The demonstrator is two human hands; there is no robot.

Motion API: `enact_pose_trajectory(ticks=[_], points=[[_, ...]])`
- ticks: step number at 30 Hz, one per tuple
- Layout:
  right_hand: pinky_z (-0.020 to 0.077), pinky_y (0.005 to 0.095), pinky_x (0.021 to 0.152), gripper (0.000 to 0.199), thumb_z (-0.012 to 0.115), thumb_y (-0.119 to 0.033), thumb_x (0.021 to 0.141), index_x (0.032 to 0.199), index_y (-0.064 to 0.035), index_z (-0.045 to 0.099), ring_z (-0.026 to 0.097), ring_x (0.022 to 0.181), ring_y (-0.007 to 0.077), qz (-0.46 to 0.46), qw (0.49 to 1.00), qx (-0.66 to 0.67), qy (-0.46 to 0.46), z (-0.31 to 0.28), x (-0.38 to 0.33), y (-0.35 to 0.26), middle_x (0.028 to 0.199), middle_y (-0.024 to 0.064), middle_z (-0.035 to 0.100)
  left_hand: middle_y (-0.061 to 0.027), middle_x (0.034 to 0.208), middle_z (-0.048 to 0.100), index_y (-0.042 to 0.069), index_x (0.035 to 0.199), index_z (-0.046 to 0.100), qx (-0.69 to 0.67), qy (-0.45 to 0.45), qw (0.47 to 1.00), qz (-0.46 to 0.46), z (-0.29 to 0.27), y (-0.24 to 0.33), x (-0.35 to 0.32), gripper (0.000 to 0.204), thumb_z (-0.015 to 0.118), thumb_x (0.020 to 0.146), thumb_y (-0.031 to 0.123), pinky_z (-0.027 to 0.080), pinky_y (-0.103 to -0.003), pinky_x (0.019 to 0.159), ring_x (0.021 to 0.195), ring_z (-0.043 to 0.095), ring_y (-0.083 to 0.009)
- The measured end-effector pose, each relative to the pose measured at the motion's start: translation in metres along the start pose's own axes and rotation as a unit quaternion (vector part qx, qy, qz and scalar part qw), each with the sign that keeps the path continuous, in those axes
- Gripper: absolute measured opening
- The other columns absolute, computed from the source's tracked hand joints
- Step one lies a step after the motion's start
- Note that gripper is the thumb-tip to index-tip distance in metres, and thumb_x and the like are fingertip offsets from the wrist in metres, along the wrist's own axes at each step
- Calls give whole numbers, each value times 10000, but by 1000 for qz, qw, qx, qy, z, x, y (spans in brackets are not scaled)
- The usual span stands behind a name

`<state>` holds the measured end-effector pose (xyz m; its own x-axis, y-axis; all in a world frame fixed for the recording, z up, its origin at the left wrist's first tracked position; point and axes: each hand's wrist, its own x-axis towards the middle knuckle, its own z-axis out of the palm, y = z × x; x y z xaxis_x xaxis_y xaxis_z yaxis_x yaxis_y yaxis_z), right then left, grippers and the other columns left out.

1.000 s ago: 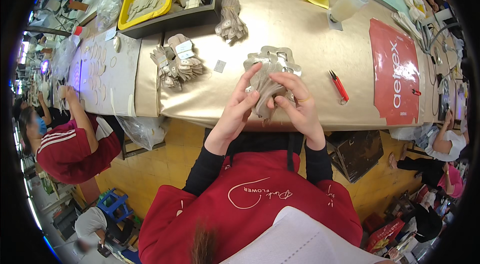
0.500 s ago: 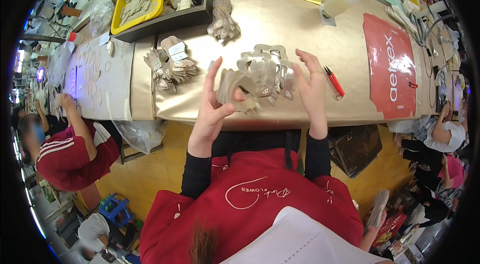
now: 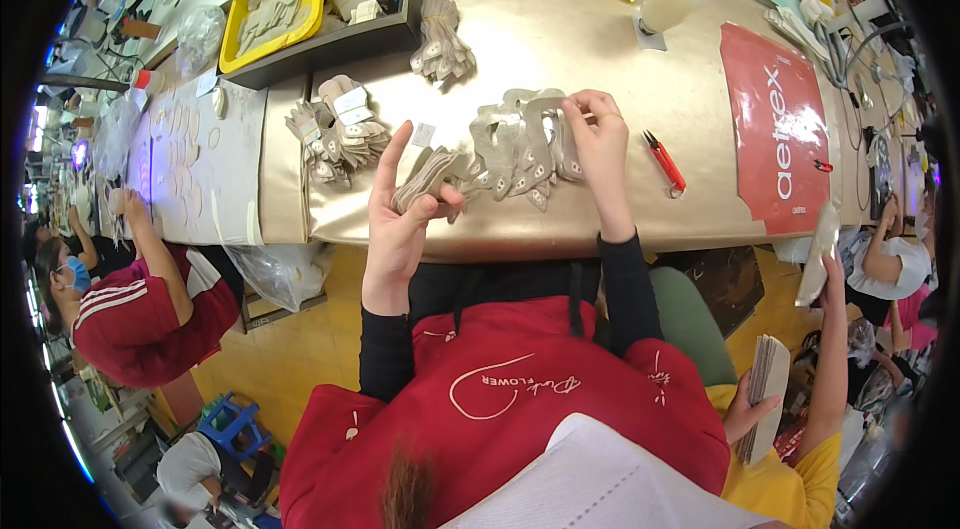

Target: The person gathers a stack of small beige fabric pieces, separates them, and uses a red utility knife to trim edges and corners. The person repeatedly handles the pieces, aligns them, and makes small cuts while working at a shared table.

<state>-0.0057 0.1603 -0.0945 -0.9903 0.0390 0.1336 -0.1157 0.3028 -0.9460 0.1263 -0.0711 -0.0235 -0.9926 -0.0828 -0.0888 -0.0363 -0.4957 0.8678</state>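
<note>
Your left hand is raised above the near table edge, index finger extended upward, thumb and remaining fingers pinching a small stack of grey cut pieces whose long axis slants up to the right. Just right of it, a spread pile of similar grey pieces lies on the tan table; your right hand rests on its right edge, fingers curled narrow, gripping one upright piece. Left of the left hand lies a tagged bundle; farther back, another bundle. Red snips lie right of the right hand, near a red sheet.
</note>
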Motion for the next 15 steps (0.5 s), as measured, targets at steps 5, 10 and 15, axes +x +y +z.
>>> enact_pose_trajectory(ticks=[5,10,15], points=[[508,336,794,332,723,-172,891,1167,6,673,653,846,249,107,979,-143,-99,9,19,16,962,152,671,1,741,551,126,1579,293,-34,27,999,-16,-4,0,-6,742,688,982,322,499,-270,600,702,566,-125],[512,370,862,489,726,-149,881,1335,-8,607,631,973,252,30,990,-118,-72,19,8,26,1154,153,664,-26,859,570,134,1582,279,-32,29,999,-28,-1,1,-5,684,639,1012,250,507,-301,834,852,580,-149],[462,406,1016,532,740,-134,851,1353,-22,602,569,1115,298,-147,958,-197,-149,12,20,21,1224,147,636,-130,1153,633,133,1609,221,-24,-9,1000,-10,7,3,-10,772,660,974,162,436,-394,1050,1111,593,-232]])
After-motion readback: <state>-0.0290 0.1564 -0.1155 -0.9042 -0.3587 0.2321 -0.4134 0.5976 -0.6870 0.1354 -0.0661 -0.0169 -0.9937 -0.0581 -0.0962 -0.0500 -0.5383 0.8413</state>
